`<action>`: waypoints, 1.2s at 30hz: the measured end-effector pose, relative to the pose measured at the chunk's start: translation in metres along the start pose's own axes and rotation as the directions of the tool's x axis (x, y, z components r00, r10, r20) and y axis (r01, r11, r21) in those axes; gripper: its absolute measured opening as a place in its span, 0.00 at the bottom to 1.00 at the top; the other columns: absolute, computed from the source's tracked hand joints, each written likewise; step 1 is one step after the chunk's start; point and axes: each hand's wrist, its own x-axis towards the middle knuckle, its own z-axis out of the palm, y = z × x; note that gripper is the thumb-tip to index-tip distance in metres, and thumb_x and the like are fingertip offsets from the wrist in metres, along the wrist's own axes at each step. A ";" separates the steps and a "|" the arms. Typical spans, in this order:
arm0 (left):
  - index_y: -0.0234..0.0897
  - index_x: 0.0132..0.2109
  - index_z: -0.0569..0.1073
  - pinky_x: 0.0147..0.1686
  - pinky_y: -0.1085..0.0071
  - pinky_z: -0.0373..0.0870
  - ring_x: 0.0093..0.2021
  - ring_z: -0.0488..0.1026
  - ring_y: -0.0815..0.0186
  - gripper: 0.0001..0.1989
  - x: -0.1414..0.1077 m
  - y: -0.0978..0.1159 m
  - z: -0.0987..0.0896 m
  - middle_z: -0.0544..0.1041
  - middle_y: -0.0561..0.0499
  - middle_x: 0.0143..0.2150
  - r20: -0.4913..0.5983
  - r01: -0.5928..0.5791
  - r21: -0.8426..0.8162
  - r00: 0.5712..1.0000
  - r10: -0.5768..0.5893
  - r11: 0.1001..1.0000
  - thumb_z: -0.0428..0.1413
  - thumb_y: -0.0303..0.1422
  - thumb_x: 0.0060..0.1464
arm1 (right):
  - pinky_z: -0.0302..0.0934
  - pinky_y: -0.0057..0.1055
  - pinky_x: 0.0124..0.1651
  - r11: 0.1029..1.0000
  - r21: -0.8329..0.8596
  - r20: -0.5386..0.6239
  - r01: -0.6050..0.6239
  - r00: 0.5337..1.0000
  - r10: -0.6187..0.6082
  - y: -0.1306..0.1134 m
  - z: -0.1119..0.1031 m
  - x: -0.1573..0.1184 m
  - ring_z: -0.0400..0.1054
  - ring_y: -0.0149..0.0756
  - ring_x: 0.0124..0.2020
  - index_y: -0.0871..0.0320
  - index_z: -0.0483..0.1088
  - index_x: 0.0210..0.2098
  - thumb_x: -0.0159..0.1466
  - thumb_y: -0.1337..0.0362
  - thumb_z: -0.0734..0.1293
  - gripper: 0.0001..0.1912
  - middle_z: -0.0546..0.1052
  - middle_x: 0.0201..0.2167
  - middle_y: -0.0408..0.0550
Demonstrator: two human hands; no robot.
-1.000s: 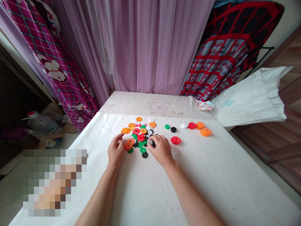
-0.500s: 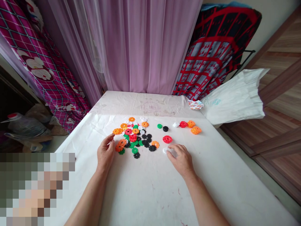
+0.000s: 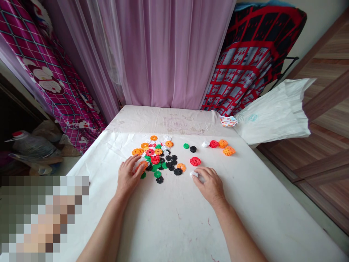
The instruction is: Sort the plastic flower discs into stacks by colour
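Note:
A loose pile of snowflake-shaped plastic discs lies on the white-covered table, with red discs (image 3: 155, 159), black discs (image 3: 171, 163), green discs (image 3: 157, 174) and orange discs (image 3: 137, 151) mixed with white ones. At the pile's left edge my left hand (image 3: 128, 175) has its fingers apart, reaching over an orange disc (image 3: 142, 166) that it partly hides. My right hand (image 3: 212, 185) pinches a small white stack of discs (image 3: 193, 174) between thumb and fingers, at table height. Just beyond it sits a red stack (image 3: 195, 161).
Farther right are a green stack (image 3: 185, 146), a black stack (image 3: 193, 149), a white stack (image 3: 205, 144), another red stack (image 3: 213, 144) and two orange stacks (image 3: 229, 151). A patterned paper box (image 3: 228, 121) and a white bag (image 3: 275, 111) stand at the back right. Curtains (image 3: 174, 54) hang behind.
My left hand has moved right and spread its fingers over the orange discs at the pile's edge. The right hand keeps its place at the white stack. The view has shifted slightly.

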 end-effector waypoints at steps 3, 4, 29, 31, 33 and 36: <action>0.46 0.55 0.74 0.67 0.42 0.44 0.69 0.57 0.48 0.21 -0.003 0.001 0.004 0.69 0.44 0.65 0.053 -0.039 0.225 0.998 0.028 0.974 0.55 0.44 0.56 | 0.64 0.36 0.47 1.000 0.015 -0.036 0.005 0.999 -0.005 -0.002 0.000 0.000 0.70 0.40 0.41 0.54 0.75 0.36 0.66 0.61 0.63 0.09 0.80 0.38 0.49; 0.45 0.57 0.73 0.66 0.41 0.44 0.69 0.55 0.47 0.21 -0.003 0.000 0.005 0.67 0.43 0.66 0.048 -0.034 0.270 0.999 0.022 0.962 0.54 0.43 0.58 | 0.64 0.35 0.46 1.000 0.023 -0.035 0.010 0.999 -0.009 -0.005 0.000 0.000 0.70 0.39 0.40 0.54 0.75 0.35 0.66 0.62 0.62 0.10 0.80 0.38 0.49; 0.38 0.52 0.77 0.48 0.62 0.72 0.42 0.77 0.60 0.20 0.008 -0.021 -0.007 0.82 0.46 0.39 -0.098 0.177 0.146 0.982 -0.164 0.973 0.46 0.29 0.57 | 0.57 0.36 0.49 0.972 0.051 0.472 0.230 0.852 -0.226 -0.155 0.081 0.098 0.67 0.43 0.49 0.54 0.72 0.49 0.61 0.63 0.68 0.16 0.79 0.43 0.49; 0.38 0.52 0.77 0.47 0.63 0.72 0.40 0.78 0.60 0.20 0.007 -0.018 -0.007 0.82 0.47 0.38 -0.096 0.195 0.124 0.978 -0.184 0.973 0.46 0.30 0.58 | 0.57 0.37 0.49 0.973 0.058 0.462 0.223 0.858 -0.224 -0.156 0.082 0.098 0.67 0.44 0.48 0.54 0.73 0.49 0.61 0.63 0.68 0.16 0.79 0.43 0.50; 0.38 0.52 0.77 0.46 0.64 0.73 0.39 0.78 0.61 0.20 0.006 -0.017 -0.007 0.82 0.48 0.37 -0.095 0.198 0.099 0.977 -0.189 0.975 0.45 0.30 0.59 | 0.58 0.37 0.48 0.973 0.073 0.432 0.217 0.873 -0.227 -0.156 0.081 0.098 0.68 0.44 0.47 0.54 0.73 0.47 0.61 0.62 0.68 0.14 0.79 0.41 0.49; 0.39 0.51 0.77 0.45 0.65 0.73 0.39 0.78 0.62 0.20 0.005 -0.016 -0.007 0.82 0.49 0.38 -0.093 0.198 0.076 0.977 -0.191 0.977 0.45 0.32 0.59 | 0.59 0.37 0.48 0.973 0.124 0.311 0.197 0.923 -0.226 -0.145 0.073 0.090 0.69 0.43 0.44 0.54 0.74 0.42 0.61 0.63 0.68 0.10 0.80 0.38 0.48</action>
